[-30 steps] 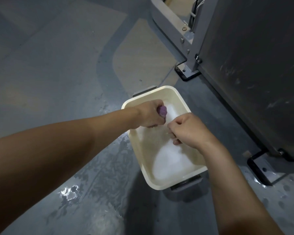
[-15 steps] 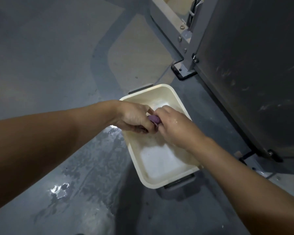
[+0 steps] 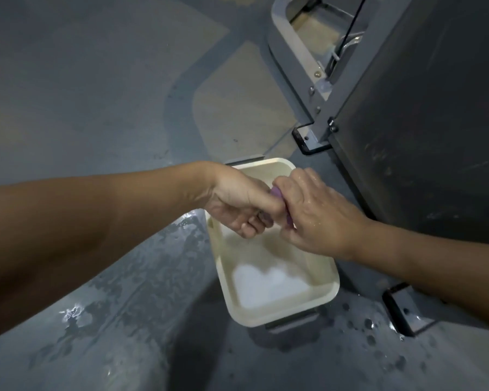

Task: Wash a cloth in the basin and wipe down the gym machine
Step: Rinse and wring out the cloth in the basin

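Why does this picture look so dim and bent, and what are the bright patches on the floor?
Head view: dim, flat light; the wide-angle lens bows the gym machine edges and stretches the forearms. The wet floor throws small glare spots, and the foam in the basin is blown out white. The hands, left hand and right hand, look slightly soft, hiding most of the purple cloth.
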Tool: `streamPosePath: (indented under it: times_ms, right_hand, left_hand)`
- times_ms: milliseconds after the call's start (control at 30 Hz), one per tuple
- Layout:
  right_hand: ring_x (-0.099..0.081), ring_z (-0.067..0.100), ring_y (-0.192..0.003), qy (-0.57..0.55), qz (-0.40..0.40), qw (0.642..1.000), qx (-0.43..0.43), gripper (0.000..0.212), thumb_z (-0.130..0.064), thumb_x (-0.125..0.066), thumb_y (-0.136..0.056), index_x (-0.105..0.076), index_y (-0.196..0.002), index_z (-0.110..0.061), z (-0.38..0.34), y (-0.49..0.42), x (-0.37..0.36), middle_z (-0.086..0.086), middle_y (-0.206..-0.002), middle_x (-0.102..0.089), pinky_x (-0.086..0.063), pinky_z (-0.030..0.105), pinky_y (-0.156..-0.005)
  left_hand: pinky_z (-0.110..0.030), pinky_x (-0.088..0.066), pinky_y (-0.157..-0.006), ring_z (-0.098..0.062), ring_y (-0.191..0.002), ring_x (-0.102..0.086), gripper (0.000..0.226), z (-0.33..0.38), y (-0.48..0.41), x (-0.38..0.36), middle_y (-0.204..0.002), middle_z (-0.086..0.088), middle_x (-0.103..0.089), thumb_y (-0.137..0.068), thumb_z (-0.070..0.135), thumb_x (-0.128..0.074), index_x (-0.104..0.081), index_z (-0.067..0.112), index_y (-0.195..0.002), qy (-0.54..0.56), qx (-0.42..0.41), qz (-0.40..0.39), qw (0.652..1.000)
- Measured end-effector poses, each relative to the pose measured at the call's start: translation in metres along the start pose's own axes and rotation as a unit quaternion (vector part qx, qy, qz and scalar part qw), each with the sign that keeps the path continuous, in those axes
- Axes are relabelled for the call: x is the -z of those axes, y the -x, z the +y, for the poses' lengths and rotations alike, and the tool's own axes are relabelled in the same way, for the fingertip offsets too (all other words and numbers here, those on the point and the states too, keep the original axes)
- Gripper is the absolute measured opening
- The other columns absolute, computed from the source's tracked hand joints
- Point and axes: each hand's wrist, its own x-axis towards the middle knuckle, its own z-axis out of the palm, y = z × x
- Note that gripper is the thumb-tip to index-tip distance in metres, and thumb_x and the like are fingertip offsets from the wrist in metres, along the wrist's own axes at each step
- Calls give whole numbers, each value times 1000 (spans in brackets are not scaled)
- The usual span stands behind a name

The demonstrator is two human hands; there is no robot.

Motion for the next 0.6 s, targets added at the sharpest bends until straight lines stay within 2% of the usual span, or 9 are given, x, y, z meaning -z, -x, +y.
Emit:
streamPosePath:
  times_ms: [33, 100, 200, 267, 400, 433, 500, 533, 600]
  right_hand:
    - [-45, 23, -89, 4, 12, 1000, 0, 31, -20, -64, -79, -54, -107, -12, 0, 1, -2, 4, -98, -45, -30, 29, -60]
    - [-47, 25, -85, 24, 27, 999, -2, 27, -17, -66, -79, -54, -101, -10, 1, 4, -9, 6, -95, -45, -30, 30, -58]
    - [-46, 25, -80, 37, 49, 998, -8, 23, -19, -70, -84, -52, -94, -9, -3, 7, -18, 7, -90, -45, -30, 31, -54]
    - [-46, 25, -76, 23, 51, 998, -22, 19, -23, -63, -91, -51, -89, -9, -6, 3, -20, 8, -86, -46, -34, 33, -50]
    - [-56, 36, -63, -4, -30, 997, -67, 21, -17, -61, -88, -41, -84, -15, -7, -9, -16, 11, -72, -56, -30, 34, -54]
    - [-55, 35, -65, -2, -80, 993, -89, 18, -17, -61, -90, -42, -88, -18, -8, -12, -14, 8, -73, -56, -30, 34, -58]
    - [-49, 30, -73, 0, -151, 979, -134, 5, -24, -58, -95, -57, -95, -29, -11, -18, -9, -2, -78, -51, -32, 32, -65]
    - [-48, 28, -76, -6, -176, 972, -156, 9, -28, -57, -95, -65, -95, -32, -14, -21, -7, -4, -78, -49, -35, 30, -67]
    - [-50, 27, -73, -42, -215, 955, -198, 18, -32, -54, -96, -64, -83, -24, -19, -27, -6, -4, -72, -47, -35, 27, -60]
  left_hand:
    - [-19, -28, -52, -10, -63, -27, 2, 0, 3, 0, -71, 4, -37, -92, 15, -62, -61, 13, -91, 15, 0, 6, 1000]
    - [-18, -29, -51, -9, -62, -25, 15, -4, 3, 5, -71, 4, -34, -98, 24, -63, -60, 9, -101, 10, 6, 41, 999]
    - [-18, -25, -47, -9, -58, -23, 5, -10, 0, 2, -70, 1, -29, -98, 11, -63, -59, 9, -100, -20, 11, 81, 996]
    - [-19, -21, -43, -11, -55, -23, 9, -13, -8, -2, -66, 1, -30, -94, 3, -60, -58, 11, -98, -58, 24, 124, 990]
    - [-21, -19, -43, -13, -48, -25, 10, -14, -18, -14, -61, 2, -34, -91, 7, -59, -55, 16, -93, -151, 35, 218, 964]
    - [-22, -23, -43, -14, -47, -29, 6, -13, -21, -16, -61, 1, -38, -92, 11, -57, -56, 15, -88, -207, 43, 243, 947]
    - [-27, -37, -47, -22, -49, -45, 22, -15, -26, -17, -60, -4, -50, -95, 21, -50, -57, 11, -77, -403, 73, 288, 865]
    - [-30, -44, -54, -25, -54, -50, 29, -16, -29, -17, -59, -5, -52, -95, 24, -48, -56, 11, -71, -487, 71, 308, 814]
    - [-32, -46, -61, -26, -60, -51, 36, -22, -32, -16, -61, -5, -50, -98, 23, -46, -52, 14, -64, -566, 48, 336, 751]
